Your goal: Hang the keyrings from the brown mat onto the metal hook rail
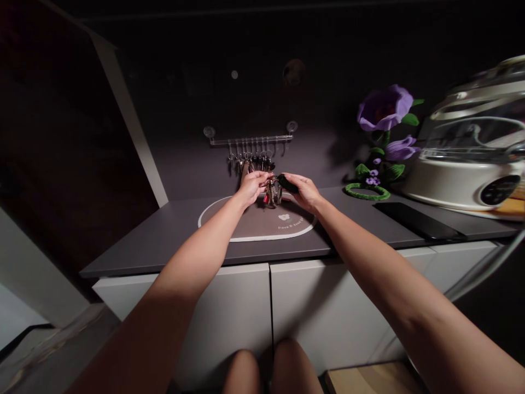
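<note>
Over the brown mat (246,224), both hands are held close together. My left hand (251,187) is closed, its fingertips pinching the top of a bunch of keys (272,196) that hangs down with a small red piece among it. My right hand (302,190) is closed around a black oblong object (287,184), whose tip points at the bunch. Whether the two are joined I cannot tell. Just behind the hands, a clear hook rail (252,140) on the wall carries several keys and rings (262,162), partly hidden by my left fingers.
A purple artificial flower (385,109) with a green ring base stands right on the dark counter (164,235). Beside it are a black phone-like slab (420,220) and a cream appliance (447,178) with a clear lid. White cabinet doors (229,306) lie below the counter edge.
</note>
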Demonstrator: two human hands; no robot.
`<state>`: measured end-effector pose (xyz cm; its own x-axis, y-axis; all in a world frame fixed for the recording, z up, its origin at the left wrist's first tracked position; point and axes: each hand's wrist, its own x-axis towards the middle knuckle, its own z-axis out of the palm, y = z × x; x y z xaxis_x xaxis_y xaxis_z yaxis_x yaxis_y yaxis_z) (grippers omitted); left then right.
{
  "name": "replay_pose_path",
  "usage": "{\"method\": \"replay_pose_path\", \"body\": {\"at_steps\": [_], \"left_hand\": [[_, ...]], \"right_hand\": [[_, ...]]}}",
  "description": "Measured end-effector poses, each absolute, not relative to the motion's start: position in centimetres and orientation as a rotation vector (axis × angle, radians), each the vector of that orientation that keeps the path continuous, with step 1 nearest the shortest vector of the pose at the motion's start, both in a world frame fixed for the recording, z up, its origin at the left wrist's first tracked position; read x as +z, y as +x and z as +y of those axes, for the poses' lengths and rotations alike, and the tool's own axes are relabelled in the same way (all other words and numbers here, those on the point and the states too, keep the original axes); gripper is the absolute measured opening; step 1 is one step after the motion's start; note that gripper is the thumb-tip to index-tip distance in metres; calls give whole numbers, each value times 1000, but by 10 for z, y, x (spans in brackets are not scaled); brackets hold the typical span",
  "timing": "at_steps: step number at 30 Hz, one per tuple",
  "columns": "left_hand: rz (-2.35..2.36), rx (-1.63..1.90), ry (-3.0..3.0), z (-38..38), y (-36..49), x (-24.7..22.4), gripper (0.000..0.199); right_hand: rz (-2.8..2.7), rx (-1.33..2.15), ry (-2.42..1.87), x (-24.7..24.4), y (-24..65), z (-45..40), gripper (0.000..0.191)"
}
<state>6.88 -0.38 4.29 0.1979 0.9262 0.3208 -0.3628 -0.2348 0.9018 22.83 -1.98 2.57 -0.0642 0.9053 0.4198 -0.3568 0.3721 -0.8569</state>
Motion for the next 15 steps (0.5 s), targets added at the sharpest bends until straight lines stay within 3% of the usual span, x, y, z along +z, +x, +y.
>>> {"method": "replay_pose_path", "body": {"at_steps": [8, 15], "left_hand": [[691, 1364, 1316, -3, 67, 43, 9], [555, 1403, 1268, -6, 69, 46, 8]], "right_hand": [[-1191, 1089, -546, 26, 232, -17, 23], [-1295, 1305, -600, 24, 229, -21, 14]]}}
